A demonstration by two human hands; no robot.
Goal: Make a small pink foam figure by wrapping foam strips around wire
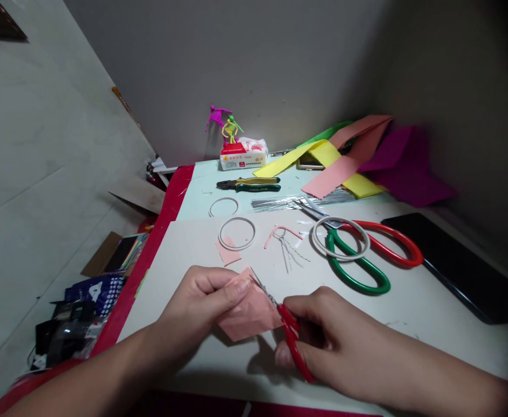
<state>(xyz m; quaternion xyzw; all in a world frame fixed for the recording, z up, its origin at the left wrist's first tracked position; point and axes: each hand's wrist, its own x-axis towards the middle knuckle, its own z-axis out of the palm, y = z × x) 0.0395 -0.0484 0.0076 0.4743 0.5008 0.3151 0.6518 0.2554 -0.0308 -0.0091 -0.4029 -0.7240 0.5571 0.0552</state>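
A piece of salmon-pink crepe paper (249, 313) is pinched by its upper left side in my left hand (210, 292). My right hand (323, 341) grips small red-handled scissors (289, 330), whose blades lie along the paper's upper right edge. Beyond my hands lies a twisted wire figure (286, 249) with pink paper wrapped round its top part. A smaller pink paper scrap (227, 252) rests partly under a roll ring (220, 236). Large scissors with one green handle (358, 277) and one red handle lie to the right, a white ring (315, 246) on top of them.
Pliers (258, 185), a bundle of thin wires (275, 203) and a small box (244, 157) with colourful figures (230, 128) are at the back. Paper strips in yellow (286, 160), pink and purple (414, 168) lie back right. A black phone-like slab (457, 266) is at right.
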